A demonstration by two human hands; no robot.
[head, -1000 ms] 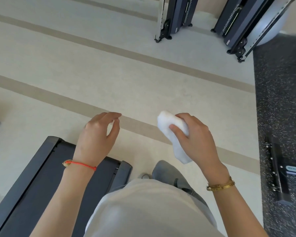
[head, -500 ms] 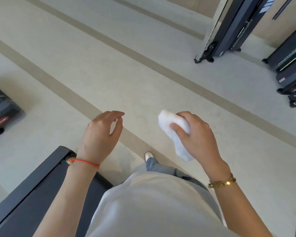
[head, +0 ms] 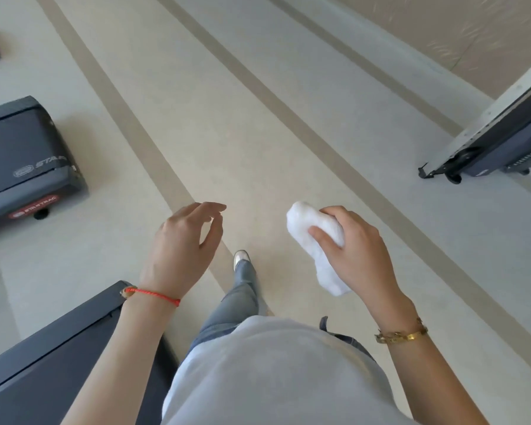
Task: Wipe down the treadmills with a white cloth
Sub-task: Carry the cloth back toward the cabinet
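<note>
The white cloth (head: pixel 314 240) sits bunched in the right hand (head: pixel 354 250), right of centre in the frame, held in the air above the floor (head: pixel 258 133) and touching no machine. That grip is curled round the middle of the wad, thumb across its front, with one end poking up and the other hanging below the palm. The left hand (head: pixel 181 250) hangs loosely curled left of centre, holding nothing.

The nearest treadmill (head: pixel 43 357) lies at lower left, partly under the left forearm; a second treadmill (head: pixel 22 161) sits at the left edge, well apart. More equipment (head: pixel 503 139) stands at the right edge.

Likely risks: the hanging end could work loose and drop to the floor, picking up dirt. One foot (head: pixel 241 259) is stepping just beside the near deck's corner, so a careless stride might catch it.
</note>
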